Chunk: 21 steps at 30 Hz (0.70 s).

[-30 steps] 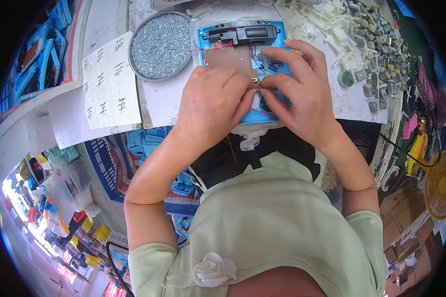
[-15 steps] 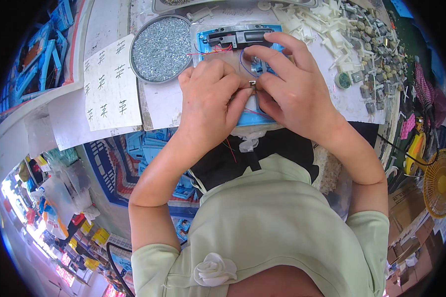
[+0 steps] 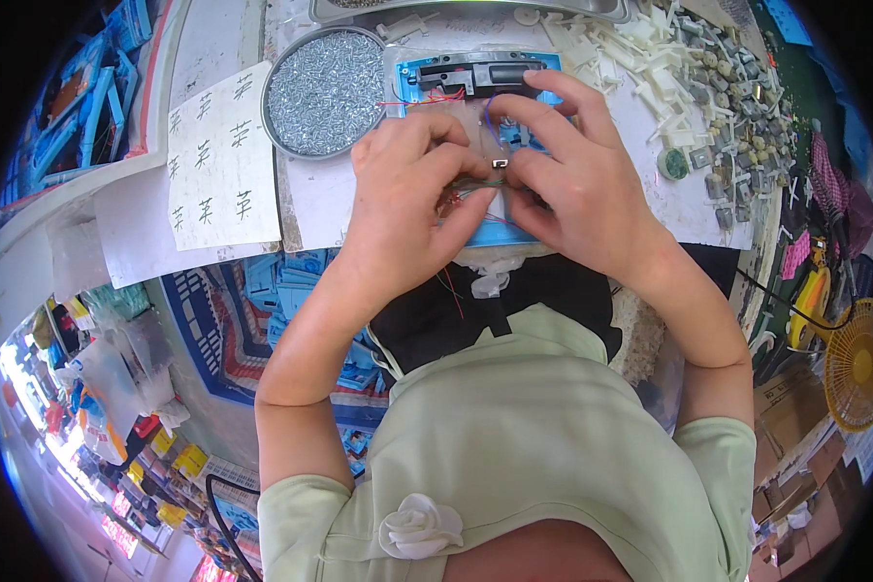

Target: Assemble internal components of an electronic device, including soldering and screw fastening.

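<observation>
A blue plastic housing [image 3: 500, 233] lies on the table under my hands, with a black mechanism [image 3: 485, 78] along its far edge. Thin red wires [image 3: 412, 102] run out to the left of it, and a blue wire [image 3: 489, 121] loops by my right fingers. My left hand [image 3: 412, 199] is closed, thumb and index finger pinching thin greenish and red wires [image 3: 485, 183]. Between my right fingertips sits a small silver-and-black part [image 3: 500, 164]; my right hand [image 3: 587, 175] pinches around it, with its upper fingers reaching over the housing. The housing's middle is mostly hidden by my hands.
A round metal tray of small screws [image 3: 325, 92] stands to the left, beside a handwritten paper sheet [image 3: 223, 160]. White plastic pieces [image 3: 640, 48] and small grey metal parts [image 3: 732, 145] are heaped at right. Below the table edge is a blue crate [image 3: 209, 339].
My left fingertips have drawn slightly away from the small part, and the wires pinched in them now show. The right hand has hardly moved. The whole view has shifted a little.
</observation>
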### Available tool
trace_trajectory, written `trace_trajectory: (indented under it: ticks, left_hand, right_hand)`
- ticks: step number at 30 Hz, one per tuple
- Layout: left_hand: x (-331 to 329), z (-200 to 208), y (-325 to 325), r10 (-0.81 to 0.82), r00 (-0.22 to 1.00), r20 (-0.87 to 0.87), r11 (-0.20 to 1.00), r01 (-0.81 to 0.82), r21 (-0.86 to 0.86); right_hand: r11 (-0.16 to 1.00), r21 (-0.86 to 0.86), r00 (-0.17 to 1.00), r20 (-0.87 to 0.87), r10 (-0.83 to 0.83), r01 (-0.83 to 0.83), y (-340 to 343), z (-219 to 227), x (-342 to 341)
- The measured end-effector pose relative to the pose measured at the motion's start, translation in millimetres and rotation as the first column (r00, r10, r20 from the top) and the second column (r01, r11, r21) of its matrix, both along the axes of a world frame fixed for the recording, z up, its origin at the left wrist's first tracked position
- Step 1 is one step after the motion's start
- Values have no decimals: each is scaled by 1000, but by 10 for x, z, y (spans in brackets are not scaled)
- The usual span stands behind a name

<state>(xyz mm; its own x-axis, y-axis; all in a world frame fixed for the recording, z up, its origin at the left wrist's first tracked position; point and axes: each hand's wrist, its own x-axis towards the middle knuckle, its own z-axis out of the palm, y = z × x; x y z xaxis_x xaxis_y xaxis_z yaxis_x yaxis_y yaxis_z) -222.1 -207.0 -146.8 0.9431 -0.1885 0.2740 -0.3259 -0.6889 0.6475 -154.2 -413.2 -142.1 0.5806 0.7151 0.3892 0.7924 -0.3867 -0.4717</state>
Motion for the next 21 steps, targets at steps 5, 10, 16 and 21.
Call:
trace_trajectory:
  ticks: [5, 10, 16, 21]
  left_hand:
    - [-74, 4, 64, 26, 1000, 13, 1000, -26, 10]
    - [-91, -36, 6, 32, 999, 38, 997, -34, 63]
    - [-79, -87, -55, 22, 998, 64, 999, -24, 30]
    - [-95, -87, -30, 55, 998, 32, 998, -54, -41]
  right_hand:
    - [1000, 4, 1000, -3, -24, 24, -8, 3, -19]
    - [999, -1, 999, 5, -44, 44, 0, -2, -50]
    - [1000, -3, 999, 35, -26, 26, -2, 33, -81]
    - [1000, 7, 995, 97, -4, 4, 30, -34, -98]
